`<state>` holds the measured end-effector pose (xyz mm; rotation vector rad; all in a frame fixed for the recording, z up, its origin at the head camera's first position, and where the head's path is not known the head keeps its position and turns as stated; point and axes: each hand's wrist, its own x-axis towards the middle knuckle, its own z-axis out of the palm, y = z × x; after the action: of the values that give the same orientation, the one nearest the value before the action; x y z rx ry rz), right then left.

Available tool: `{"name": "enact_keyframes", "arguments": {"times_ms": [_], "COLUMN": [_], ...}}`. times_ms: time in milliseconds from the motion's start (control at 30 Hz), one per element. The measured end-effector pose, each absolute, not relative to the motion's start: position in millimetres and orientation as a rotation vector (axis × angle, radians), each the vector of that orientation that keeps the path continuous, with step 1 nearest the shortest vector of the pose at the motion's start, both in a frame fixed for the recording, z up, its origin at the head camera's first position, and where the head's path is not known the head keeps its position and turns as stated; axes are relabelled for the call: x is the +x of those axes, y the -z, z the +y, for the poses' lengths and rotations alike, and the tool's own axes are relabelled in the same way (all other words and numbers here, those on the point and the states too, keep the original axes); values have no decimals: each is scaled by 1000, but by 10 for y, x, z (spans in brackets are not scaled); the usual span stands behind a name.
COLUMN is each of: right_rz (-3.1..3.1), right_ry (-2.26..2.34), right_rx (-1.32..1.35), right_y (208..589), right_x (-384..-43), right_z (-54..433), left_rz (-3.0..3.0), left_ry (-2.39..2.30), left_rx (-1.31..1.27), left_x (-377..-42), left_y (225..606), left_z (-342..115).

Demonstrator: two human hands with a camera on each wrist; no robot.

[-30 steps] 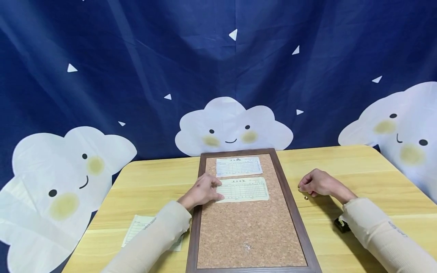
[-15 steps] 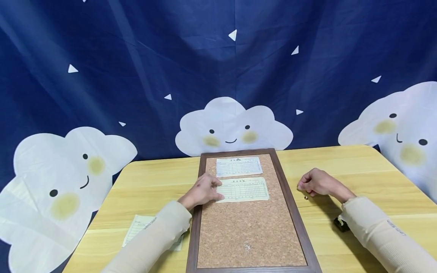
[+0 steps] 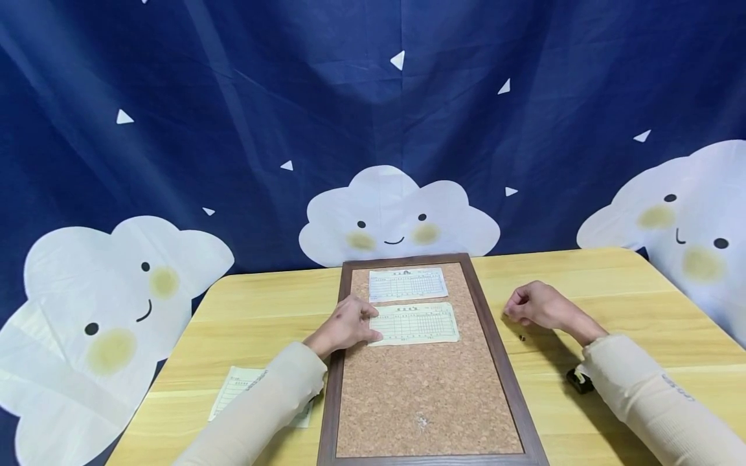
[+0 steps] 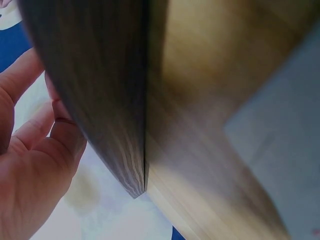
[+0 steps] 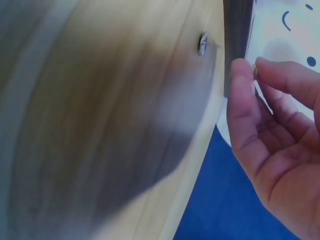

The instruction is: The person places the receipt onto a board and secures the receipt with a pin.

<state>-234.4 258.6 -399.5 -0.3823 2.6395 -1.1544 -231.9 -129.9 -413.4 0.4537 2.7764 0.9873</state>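
My left hand (image 3: 348, 325) rests at the left edge of a pale green printed slip (image 3: 414, 325), thumb and fingertips pressing it on the framed corkboard (image 3: 428, 395). In the left wrist view the board's dark frame (image 4: 105, 95) partly hides those fingertips. To the right of the board, my right hand (image 3: 539, 304) is over the wooden table. Its thumb and a finger pinch a small brass thumbtack (image 5: 255, 70), seen in the right wrist view. Another thumbtack (image 3: 522, 338) lies on the table just below that hand.
A bluish printed slip (image 3: 406, 285) is on the cork above the green one. More slips (image 3: 233, 388) lie on the table (image 3: 280, 304) at left, partly under the left sleeve. Behind the table hangs a blue curtain (image 3: 262, 116) with cloud faces.
My right hand has shifted slightly up and left, away from the thumbtack on the table, which now looks darker. My left hand and the slips have stayed put.
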Motion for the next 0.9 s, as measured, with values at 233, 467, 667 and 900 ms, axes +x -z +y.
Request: {"name": "enact_keyframes", "arguments": {"times_ms": [233,467,667,900], "right_rz": [2622,2608,2622,2625], "right_ry": [1219,1237,1222,1248], "right_rx": [-366,-376,-401,-428], "right_y": [3958,3952,3946,3945], "right_x": [-2356,-2371,-2381,-2407], "right_z": [2518,2477,2445,2397], "left_rz": [2760,2755,2763,2777], "left_ry": [-1001,-1003,-995,-993], "left_rx": [448,455,465,479], "left_x": [-2324,-2329,-2331,-2327], "left_y": [4137,4142,4146,4141], "left_z": [-1302,-1303,-1306,-1315]}}
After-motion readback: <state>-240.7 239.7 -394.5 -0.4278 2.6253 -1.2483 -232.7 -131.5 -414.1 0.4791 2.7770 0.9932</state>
